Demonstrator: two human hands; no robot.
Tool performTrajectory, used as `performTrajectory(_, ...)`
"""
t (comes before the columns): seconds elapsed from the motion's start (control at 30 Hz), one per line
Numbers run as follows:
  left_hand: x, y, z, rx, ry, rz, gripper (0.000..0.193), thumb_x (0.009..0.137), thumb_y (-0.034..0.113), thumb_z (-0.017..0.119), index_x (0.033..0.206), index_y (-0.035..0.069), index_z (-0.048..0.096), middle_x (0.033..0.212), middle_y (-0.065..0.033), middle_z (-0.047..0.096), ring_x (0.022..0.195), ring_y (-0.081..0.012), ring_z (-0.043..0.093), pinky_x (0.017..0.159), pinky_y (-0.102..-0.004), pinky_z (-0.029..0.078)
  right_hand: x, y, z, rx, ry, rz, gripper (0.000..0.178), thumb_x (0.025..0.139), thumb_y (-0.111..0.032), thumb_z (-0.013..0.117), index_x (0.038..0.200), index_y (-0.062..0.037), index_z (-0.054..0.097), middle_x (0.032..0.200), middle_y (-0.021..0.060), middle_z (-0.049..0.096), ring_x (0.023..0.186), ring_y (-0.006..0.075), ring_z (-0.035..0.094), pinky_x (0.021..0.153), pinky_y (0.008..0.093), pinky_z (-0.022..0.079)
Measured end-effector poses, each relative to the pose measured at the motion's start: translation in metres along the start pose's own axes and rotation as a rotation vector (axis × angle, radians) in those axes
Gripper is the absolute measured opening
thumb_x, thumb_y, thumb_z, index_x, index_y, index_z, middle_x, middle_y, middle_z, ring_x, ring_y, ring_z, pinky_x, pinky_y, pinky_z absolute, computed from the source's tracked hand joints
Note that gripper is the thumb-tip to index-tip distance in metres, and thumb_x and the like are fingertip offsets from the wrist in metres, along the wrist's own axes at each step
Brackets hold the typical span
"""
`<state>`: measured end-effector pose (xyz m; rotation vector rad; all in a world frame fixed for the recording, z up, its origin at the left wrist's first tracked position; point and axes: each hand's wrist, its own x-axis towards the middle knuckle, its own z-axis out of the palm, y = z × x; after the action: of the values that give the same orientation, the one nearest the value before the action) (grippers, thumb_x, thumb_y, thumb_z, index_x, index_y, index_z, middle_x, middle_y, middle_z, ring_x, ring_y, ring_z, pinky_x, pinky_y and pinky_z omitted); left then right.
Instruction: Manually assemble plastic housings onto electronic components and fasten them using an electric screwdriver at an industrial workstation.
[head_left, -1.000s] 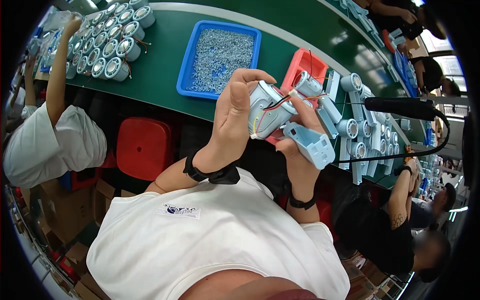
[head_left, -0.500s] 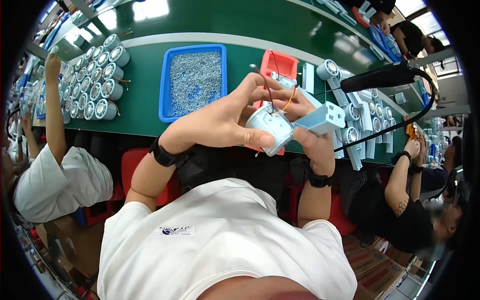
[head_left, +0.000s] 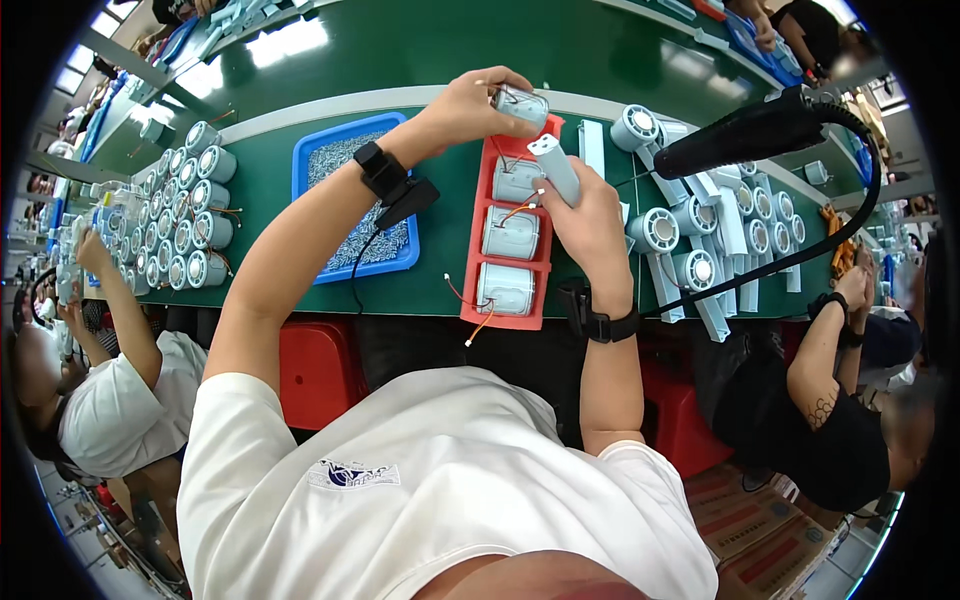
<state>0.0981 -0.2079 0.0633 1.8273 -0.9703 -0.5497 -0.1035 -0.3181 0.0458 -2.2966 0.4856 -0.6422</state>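
Note:
At the far end of the red tray [head_left: 551, 268], my left hand [head_left: 470, 108] is closed round a pale-blue cylindrical motor housing [head_left: 522, 106]. The fingers grip it from the left. My right hand [head_left: 592, 222], just right of the tray, holds a pale-blue rectangular plastic handle [head_left: 556, 168] pointing away from me. The handle's far end, with small holes in it, is close to the housing; I cannot tell whether they touch. Three more housings lie in the tray's slots: one far [head_left: 517, 181], one middle [head_left: 511, 233] and one near [head_left: 505, 289], with thin coloured wires trailing out.
Left of the tray stands a blue tray [head_left: 408, 258] full of small screws, partly behind my left forearm. Round housings [head_left: 187, 215] crowd the far left. Handles and assembled units [head_left: 690, 225] pile up right, beneath a black electric screwdriver [head_left: 735, 135]. Co-workers sit on both sides.
Both hands have moved away from me; the left has gone farthest, to the tray's far end. The three nearer housings now show uncovered. The view has shifted slightly.

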Motion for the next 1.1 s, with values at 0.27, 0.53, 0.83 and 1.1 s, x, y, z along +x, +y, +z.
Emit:
performTrajectory(0.27,-0.075,0.001,0.005,0.116,0.037,0.05,0.057,0.072,0.017,0.089,0.122,0.002,0.068,0.119,-0.0129,0.069,0.103,-0.024,0.067,0.094,-0.0348,0.054,-0.005,-0.016,-0.009,0.168,-0.502,-0.074,0.035,0.087,-0.016,0.072,0.118,-0.0003,0.067,0.102,0.0179,0.07,0.091,0.0366,0.068,0.081,0.0409,0.052)
performTrajectory(0.53,-0.11,-0.011,0.02,0.486,0.453,0.056,0.05,0.071,0.021,0.091,0.115,0.005,0.075,0.117,-0.0101,0.069,0.106,-0.024,0.064,0.09,-0.0351,0.055,-0.027,-0.022,0.002,0.103,-0.397,-0.098,0.039,0.084,-0.01,0.076,0.121,-0.0015,0.066,0.111,0.0192,0.07,0.098,0.0387,0.067,0.082,0.041,0.054)
performTrajectory(0.83,-0.102,-0.031,0.013,0.268,0.346,0.148,0.041,0.078,0.022,0.085,0.115,0.008,0.075,0.12,-0.0114,0.065,0.103,-0.0285,0.062,0.087,-0.0383,0.054,-0.023,0.004,-0.006,-0.05,-0.262,-0.234,0.041,0.082,-0.002,0.077,0.121,-0.0005,0.064,0.114,0.0185,0.068,0.095,0.037,0.068,0.082,0.0397,0.054)
performTrajectory(1.1,-0.111,-0.019,0.02,0.47,0.407,0.3,0.022,0.092,0.016,0.071,0.112,0.008,0.076,0.116,-0.0142,0.064,0.096,-0.0322,0.064,0.077,-0.0401,0.055,-0.014,0.004,-0.014,0.881,-0.113,0.109,0.03,0.099,-0.021,0.066,0.118,0.0026,0.06,0.104,0.0109,0.065,0.083,0.0198,0.064,0.068,0.0332,0.049)
